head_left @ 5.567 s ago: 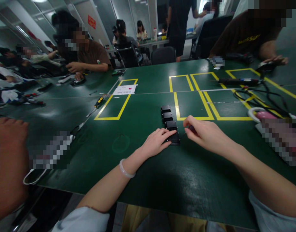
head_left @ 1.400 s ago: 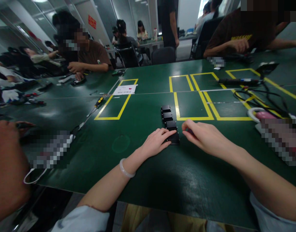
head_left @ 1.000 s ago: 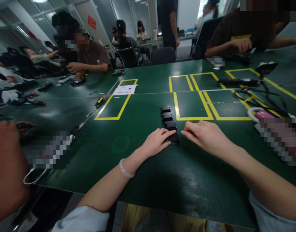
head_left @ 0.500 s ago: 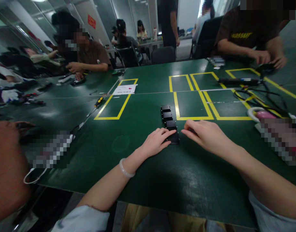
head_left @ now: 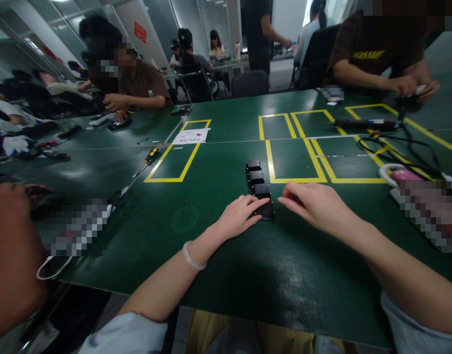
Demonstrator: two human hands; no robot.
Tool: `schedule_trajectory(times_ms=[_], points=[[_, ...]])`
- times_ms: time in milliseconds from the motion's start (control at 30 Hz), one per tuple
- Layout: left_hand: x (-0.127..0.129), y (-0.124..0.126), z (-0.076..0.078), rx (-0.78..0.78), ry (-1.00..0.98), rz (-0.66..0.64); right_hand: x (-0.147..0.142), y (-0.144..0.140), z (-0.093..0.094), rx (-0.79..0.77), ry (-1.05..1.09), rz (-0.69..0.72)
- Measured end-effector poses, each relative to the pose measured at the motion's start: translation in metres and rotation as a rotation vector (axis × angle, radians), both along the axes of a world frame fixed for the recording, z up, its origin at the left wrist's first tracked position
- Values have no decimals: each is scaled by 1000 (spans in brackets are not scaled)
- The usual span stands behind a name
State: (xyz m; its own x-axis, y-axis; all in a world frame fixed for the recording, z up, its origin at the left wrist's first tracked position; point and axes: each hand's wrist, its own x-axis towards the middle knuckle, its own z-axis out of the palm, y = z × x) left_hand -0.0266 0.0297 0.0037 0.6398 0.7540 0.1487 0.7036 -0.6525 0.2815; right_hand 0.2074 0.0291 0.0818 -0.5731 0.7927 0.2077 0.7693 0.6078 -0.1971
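Several small black rectangular blocks with little shiny points at their edges stand in a row on the green table (head_left: 226, 275). My left hand (head_left: 240, 215) lies at the nearest black block (head_left: 265, 210), its index finger across the far side and its thumb along the near side, steadying it. Just to the right of that block, my right hand (head_left: 309, 204) hovers with the fingers curled in and the thumb close to the index finger. Anything between those fingertips is too small or hidden to make out. The farther black blocks (head_left: 255, 176) stretch away from me, untouched.
Yellow tape outlines (head_left: 297, 183) mark the table beyond the blocks. A screwdriver (head_left: 151, 156) and a paper sheet (head_left: 191, 136) lie at the left. Black cables (head_left: 406, 142) and a pink item (head_left: 406, 175) are at the right. Other people sit around the table.
My hands and the blocks stay practically in place. Across the table at the right, a co-worker's hands have shifted, and a standing person in the back has reached an arm out.
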Motion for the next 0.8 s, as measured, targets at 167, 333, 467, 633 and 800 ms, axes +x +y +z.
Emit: schedule_trajectory(times_ms=[167, 333, 467, 633, 800], points=[[0, 0, 0, 4, 3, -1, -1, -1, -1, -7, 15, -14], [0, 0, 1, -7, 1, 1, -2, -3, 1, -26, 60, -11], [0, 0, 1, 3, 4, 2, -1, -1, -1, 8, 18, -12], [0, 0, 1, 5, 12, 4, -1, -1, -1, -14, 36, -9], [0, 0, 2, -4, 13, 7, -2, -4, 2, -44, 58, -6]])
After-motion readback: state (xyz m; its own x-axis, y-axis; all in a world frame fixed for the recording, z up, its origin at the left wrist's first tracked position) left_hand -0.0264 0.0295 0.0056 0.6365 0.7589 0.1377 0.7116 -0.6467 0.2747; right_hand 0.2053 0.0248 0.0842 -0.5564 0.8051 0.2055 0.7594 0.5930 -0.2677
